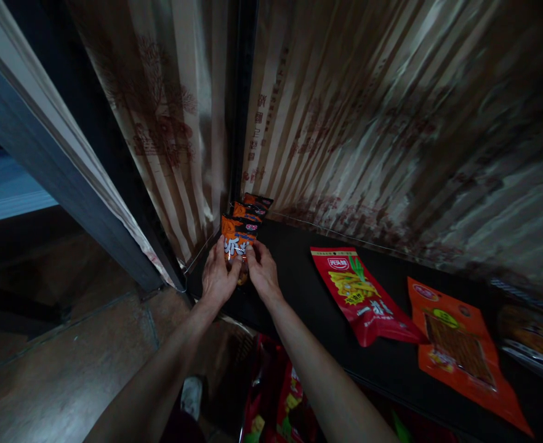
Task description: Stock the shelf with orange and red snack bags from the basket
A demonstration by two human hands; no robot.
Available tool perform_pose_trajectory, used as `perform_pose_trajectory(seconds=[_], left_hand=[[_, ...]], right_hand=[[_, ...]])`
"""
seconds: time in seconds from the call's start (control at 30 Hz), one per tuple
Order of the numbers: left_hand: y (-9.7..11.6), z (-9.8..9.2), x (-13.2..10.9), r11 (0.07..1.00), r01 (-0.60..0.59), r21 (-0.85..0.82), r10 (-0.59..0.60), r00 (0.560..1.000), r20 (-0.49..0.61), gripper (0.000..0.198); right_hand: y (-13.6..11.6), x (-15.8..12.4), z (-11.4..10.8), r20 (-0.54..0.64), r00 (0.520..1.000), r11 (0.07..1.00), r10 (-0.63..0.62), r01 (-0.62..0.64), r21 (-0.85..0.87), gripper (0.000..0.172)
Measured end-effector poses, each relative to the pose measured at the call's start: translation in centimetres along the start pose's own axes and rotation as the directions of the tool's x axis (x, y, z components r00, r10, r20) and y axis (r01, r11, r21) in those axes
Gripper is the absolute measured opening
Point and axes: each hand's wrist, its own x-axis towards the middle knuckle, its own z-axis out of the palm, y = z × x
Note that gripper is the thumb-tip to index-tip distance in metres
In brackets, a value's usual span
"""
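Just left of centre, your left hand [218, 274], fingers half-curled, grips one side of the packet [239, 235], in front of other packets [256, 208]; your right hand [263, 271], likewise half-curled, grips the opposite side. Pushing too hard could topple that row; uneven release could tip the front one forward off the shelf [294, 277].

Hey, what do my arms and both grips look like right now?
Your left forearm and right forearm are bare and tapering, with no sleeves, watch or bracelet showing. The left grip and right grip wear no gloves.
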Motion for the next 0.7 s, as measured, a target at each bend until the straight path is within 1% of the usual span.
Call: perform_pose_trajectory(seconds=[0.07,0.13,0.2,0.27,0.4,0.57,0.7], left_hand=[[-0.1,0.0,0.0,1.0,-0.004,0.012,0.004,1.0,-0.01,0.06],[-0.2,0.1,0.1,1.0,-0.017,0.024,0.018,1.0,-0.024,0.06],[-0.4,0.1,0.4,0.999,-0.034,0.022,0.034,0.999,-0.034,0.06],[-0.5,0.1,0.7,0.999,-0.046,0.0,0.046,0.998,-0.032,0.062],[-0.5,-0.3,1.4,0.999,-0.018,-0.051,0.019,1.0,0.022,0.064],[-0.5,-0.8,1.8,0.998,-0.006,-0.058,0.012,0.995,0.094,0.069],[-0.4,-1.0,1.7,1.0,0.005,-0.002,-0.005,0.994,0.108,0.071]], right_hand=[[-0.1,0.1,0.0,0.018,1.0,1.0,0.015,-0.016,0.016,0.04],[-0.2,0.2,-0.1,0.003,1.0,0.999,0.027,-0.027,0.037,0.043],[-0.3,0.5,-0.1,-0.04,0.999,0.997,0.028,-0.025,0.068,0.05],[-0.5,0.7,0.0,-0.042,0.999,0.994,0.03,-0.026,0.105,0.055],[-0.8,0.9,0.1,0.037,0.999,0.992,0.029,-0.033,0.119,0.052],[-1.0,0.9,0.1,0.019,0.999,0.991,0.051,-0.053,0.119,0.052],[-0.9,0.5,0.2,0.008,0.999,0.993,0.043,-0.044,0.108,0.053]])
